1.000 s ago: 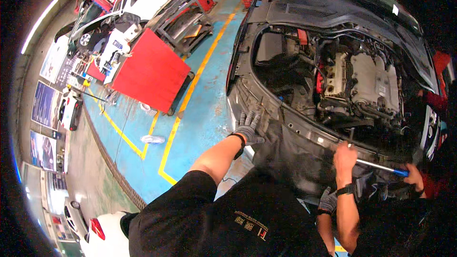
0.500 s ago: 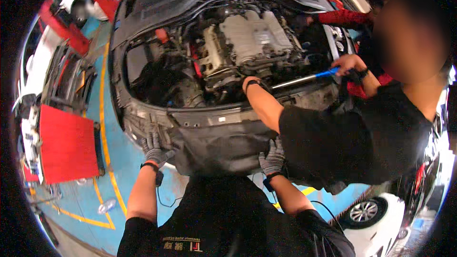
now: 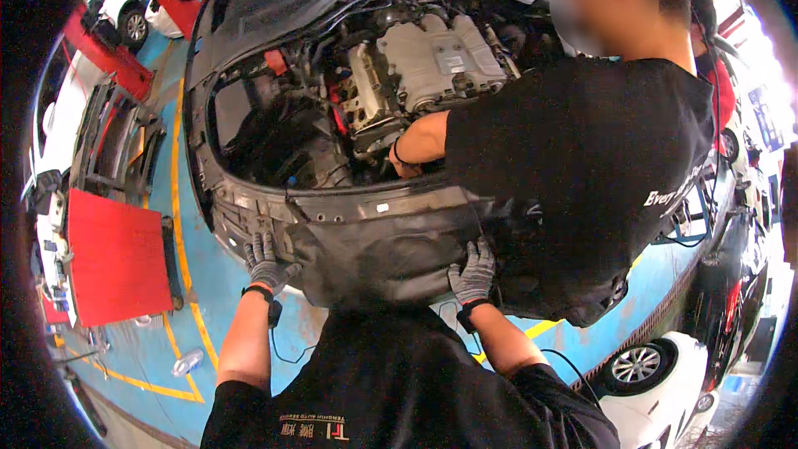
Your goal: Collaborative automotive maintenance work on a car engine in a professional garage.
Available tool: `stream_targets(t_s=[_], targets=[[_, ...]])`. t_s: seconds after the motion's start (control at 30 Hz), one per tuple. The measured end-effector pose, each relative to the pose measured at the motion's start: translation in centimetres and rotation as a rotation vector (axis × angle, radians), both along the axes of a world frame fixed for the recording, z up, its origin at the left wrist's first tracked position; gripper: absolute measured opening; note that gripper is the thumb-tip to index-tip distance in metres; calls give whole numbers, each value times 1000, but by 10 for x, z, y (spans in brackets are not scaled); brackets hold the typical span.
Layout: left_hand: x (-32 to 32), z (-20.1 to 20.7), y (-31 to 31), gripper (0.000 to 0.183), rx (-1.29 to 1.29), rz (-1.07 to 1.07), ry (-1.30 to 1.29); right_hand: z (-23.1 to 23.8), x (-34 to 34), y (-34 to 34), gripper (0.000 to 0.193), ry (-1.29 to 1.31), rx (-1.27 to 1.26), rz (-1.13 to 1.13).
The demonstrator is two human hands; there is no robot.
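Reaching forward with both forearms point(image 3: 248, 341) to the black cover point(image 3: 374, 266), on the near side of the engine point(image 3: 445, 58). Resting the gloved left hand point(image 3: 268, 268), fingers fanned, near and left of the engine; laying the gloved right hand point(image 3: 474, 276), fingers extended, nearer than the engine. Grasping nothing with either.

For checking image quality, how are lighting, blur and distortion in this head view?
In the head view, lines curve, corners blacken, the right edge glares, the engine bay is partly shadowed, a co-worker's head is blurred; left hand and right hand look fairly clear.
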State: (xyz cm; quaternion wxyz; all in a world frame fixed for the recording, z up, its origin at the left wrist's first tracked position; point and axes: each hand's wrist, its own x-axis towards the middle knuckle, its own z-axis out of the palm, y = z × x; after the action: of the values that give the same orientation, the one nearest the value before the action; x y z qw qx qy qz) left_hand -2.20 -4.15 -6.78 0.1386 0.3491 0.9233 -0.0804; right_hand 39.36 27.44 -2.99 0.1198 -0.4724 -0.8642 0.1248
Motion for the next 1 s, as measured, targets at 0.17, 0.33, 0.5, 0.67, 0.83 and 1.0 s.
stream_targets(t_s=[0.17,0.33,0.5,0.67,0.83,1.0], targets=[[2,-7,4,129,68,4,-4,1,-3,2,71,10,12,0],[8,14,14,128,-44,67,-75,-2,1,2,75,22,25,35],[28,86,50,127,-89,232,-218,-3,1,2,77,-61,20,26],[25,65,36,128,-51,196,-160,-5,1,0,79,-46,35,16],[21,61,32,129,-26,176,-156,-3,-5,-1,79,26,6,4],[12,56,25,114,74,-46,-43,9,-4,-9,78,-35,-78,-17]])
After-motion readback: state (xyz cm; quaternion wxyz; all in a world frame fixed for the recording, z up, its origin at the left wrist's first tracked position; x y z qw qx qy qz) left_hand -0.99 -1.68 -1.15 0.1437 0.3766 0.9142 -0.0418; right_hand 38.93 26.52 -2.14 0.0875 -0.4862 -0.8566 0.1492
